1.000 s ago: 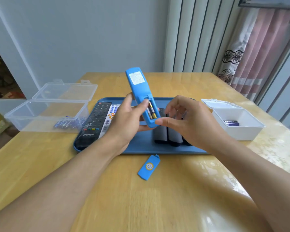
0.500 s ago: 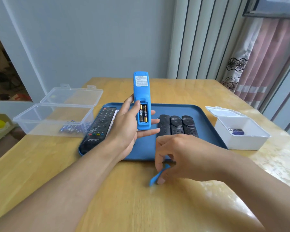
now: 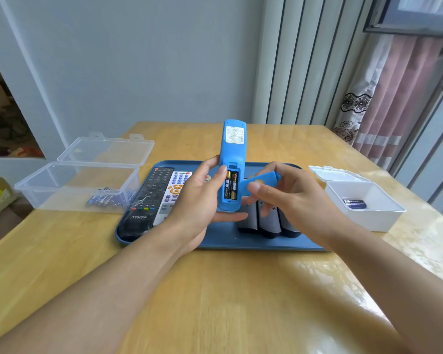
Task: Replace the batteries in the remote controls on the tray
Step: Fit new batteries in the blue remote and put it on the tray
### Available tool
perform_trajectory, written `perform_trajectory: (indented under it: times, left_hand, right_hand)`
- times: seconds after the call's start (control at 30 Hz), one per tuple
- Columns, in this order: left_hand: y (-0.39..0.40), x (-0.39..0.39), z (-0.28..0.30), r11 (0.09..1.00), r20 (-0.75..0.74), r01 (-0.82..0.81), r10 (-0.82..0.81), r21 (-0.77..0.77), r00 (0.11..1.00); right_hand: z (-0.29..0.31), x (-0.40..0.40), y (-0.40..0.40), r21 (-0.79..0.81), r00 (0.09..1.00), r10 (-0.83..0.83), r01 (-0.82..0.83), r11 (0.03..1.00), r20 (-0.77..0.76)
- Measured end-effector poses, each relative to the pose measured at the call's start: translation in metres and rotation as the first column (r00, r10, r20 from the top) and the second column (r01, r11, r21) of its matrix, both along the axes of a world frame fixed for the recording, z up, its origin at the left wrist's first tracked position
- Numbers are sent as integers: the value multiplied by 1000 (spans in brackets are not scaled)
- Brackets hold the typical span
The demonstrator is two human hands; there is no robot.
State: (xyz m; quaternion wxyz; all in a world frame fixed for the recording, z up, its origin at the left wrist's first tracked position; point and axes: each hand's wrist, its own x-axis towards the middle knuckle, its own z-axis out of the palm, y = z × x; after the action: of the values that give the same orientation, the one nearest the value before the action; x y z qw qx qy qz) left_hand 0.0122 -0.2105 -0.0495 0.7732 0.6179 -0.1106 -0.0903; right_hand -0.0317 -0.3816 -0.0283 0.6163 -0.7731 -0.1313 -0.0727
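My left hand (image 3: 198,200) grips a blue remote (image 3: 232,154) upright above the blue tray (image 3: 225,241), its back facing me. The battery bay is uncovered and holds two black-and-gold batteries (image 3: 230,185). My right hand (image 3: 289,198) pinches the blue battery cover (image 3: 260,184) just right of the bay, close to the remote. On the tray lie a black remote (image 3: 149,198), a white remote with coloured buttons (image 3: 173,195) and three dark remotes (image 3: 269,221), partly hidden behind my hands.
A clear plastic box (image 3: 74,187) with its lid open stands left of the tray and holds several blue batteries (image 3: 108,199). A white box (image 3: 363,208) on the right holds a few dark batteries (image 3: 354,203). The wooden table (image 3: 228,297) stretches toward me.
My right hand picked the blue cover up from the table in front of the tray and brought it up beside the remote's battery bay. The left hand keeps holding the remote upright.
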Motion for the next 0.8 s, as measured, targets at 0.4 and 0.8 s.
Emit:
perform_trajectory:
  times: [0.4,0.8]
  left_hand:
    - [-4,-7,-1,990,-59,139,-141,-32,988]
    - [-4,-8,-2,985,-75,158,-163,-68,984]
  right_hand:
    - [-5,2,1,-115,987,-90,106,988,132]
    - [-13,12,-6,-149,977,-45,77,986,206]
